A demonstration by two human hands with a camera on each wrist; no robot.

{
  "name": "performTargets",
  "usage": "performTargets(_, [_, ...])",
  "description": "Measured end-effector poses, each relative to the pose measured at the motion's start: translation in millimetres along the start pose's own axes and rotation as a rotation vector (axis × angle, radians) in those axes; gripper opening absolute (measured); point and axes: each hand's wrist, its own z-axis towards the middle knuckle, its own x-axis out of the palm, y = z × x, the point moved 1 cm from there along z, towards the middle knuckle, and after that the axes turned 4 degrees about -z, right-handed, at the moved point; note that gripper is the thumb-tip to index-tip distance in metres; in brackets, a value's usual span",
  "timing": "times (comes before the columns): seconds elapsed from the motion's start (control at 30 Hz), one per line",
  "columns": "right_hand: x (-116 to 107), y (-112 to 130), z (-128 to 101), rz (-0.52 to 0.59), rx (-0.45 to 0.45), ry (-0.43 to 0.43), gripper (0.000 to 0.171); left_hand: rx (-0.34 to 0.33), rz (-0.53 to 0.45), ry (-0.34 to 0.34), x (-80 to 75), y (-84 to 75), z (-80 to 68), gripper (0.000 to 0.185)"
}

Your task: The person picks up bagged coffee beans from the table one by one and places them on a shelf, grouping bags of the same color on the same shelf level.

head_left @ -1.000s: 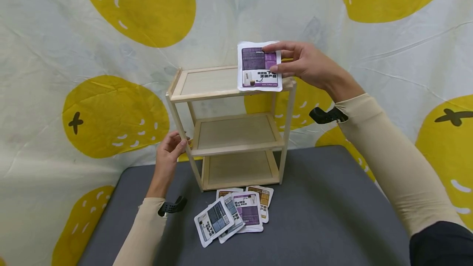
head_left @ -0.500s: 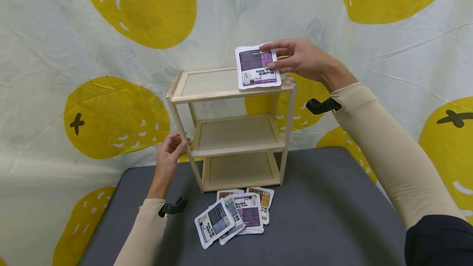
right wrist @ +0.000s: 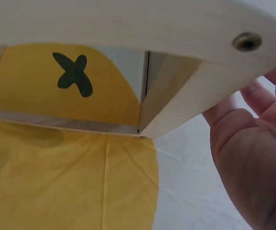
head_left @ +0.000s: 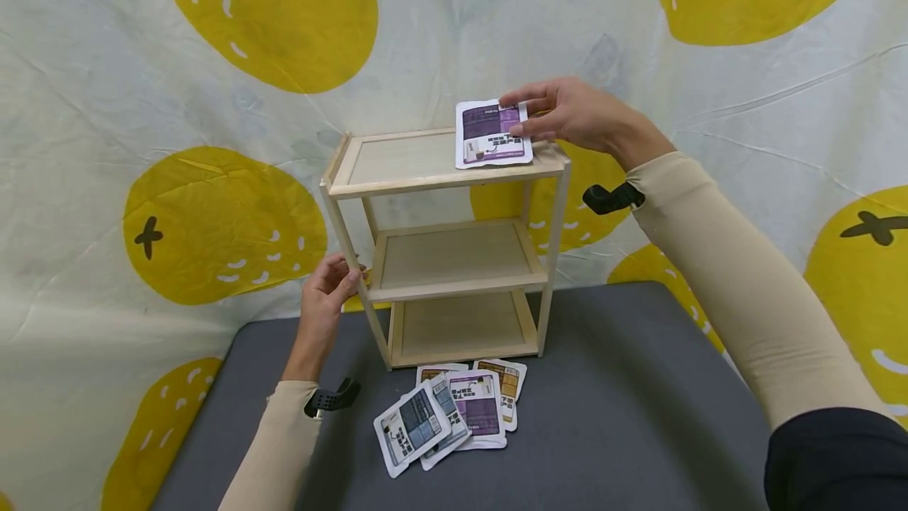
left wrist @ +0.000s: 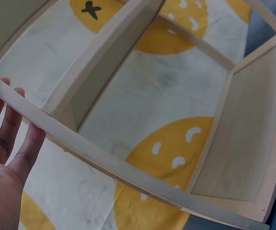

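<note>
A small three-tier wooden shelf [head_left: 397, 160] stands on a grey surface. My right hand [head_left: 563, 117] pinches a flat purple-and-white sachet [head_left: 484, 132] by its right side, low over the right part of the top tier. From the right wrist, the hand [right wrist: 253, 148] shows beyond the top tier's underside [right wrist: 104, 24], which hides the sachet there. My left hand [head_left: 328, 298] grips the shelf's left front post [head_left: 339, 227] around middle-tier height. Seen from the left wrist, its fingers [left wrist: 30, 148] curl behind the post.
In front of the shelf lies an overlapping pile of sachets: blue-grey ones [head_left: 411, 426], a purple one [head_left: 477, 408] and orange-brown ones [head_left: 507, 381]. A white cloth with yellow fruit prints [head_left: 227, 227] hangs close behind the shelf. The grey surface [head_left: 624, 400] extends to the right.
My right hand has lowered the sachet closer to the top tier, and the sachet now leans flatter. The left hand keeps its grip on the post; the pile has not moved.
</note>
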Motion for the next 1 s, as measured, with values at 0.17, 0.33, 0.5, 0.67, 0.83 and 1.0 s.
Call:
performTargets(0.17, [-1.3,-0.8,3.4,-0.137,0.017,-0.035,0.064,0.001,0.006,0.002,-0.9,1.0,1.1,0.039])
performTargets(0.33, [-0.4,0.0,3.9,-0.241,0.007,-0.079,0.064,-0.003,0.004,-0.005,-0.2,0.4,1.2,0.036])
performTargets(0.5, [-2.8,3.5,-0.3,-0.375,-0.026,-0.146,0.058,0.004,-0.004,0.004,-1.1,1.7,2.7,0.041])
performTargets(0.67, [-3.0,9.5,-10.0,-0.390,-0.035,-0.203,0.055,0.012,-0.005,0.009,-1.7,2.6,2.9,0.034])
performTargets(0.83, [3.3,16.8,-26.1,-0.351,-0.083,-0.241,0.052,0.020,-0.014,0.016,-0.5,0.2,3.8,0.030])
performTargets(1.0, [13.9,25.0,-44.3,-0.302,-0.170,-0.252,0.049,0.018,-0.002,0.041,0.7,-2.4,5.3,0.031])
